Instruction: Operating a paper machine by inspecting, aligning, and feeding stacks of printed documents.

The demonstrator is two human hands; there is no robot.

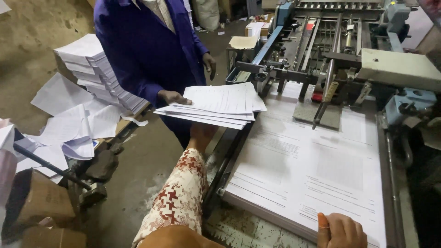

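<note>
Both of the wearer's hands are busy with paper. Reaching forward from a sleeve (179, 193) patterned red and cream, the left hand (200, 134) goes in under a sheaf of printed sheets (216, 106) and carries it from below; its fingers are hidden beneath the paper, so how they curl cannot be told. At the lower edge of the view the right hand (341, 231) lies knuckles up on the near edge of a big paper stack (312, 174), fingers bent loosely, clasping nothing. A co-worker in a blue coat (147, 46) stands opposite, with one hand (173, 97) flat on the far left end of the sheaf and the other hand (210, 64) hanging by the hip. Held about level, the sheaf hangs over the gap between that person and the machine, its long axis running left to right across the view, its right end over the left edge of the stack, its loose sheets fanned slightly. Beneath the stack is the feed table of a blue and grey paper machine (330, 50) with bars and rollers at its head. On the left, a bare, worn concrete floor (138, 170) shows, with loose sheets (69, 124) strewn beside a tall pile of bundled paper (92, 69) and brown cartons (36, 202).
</note>
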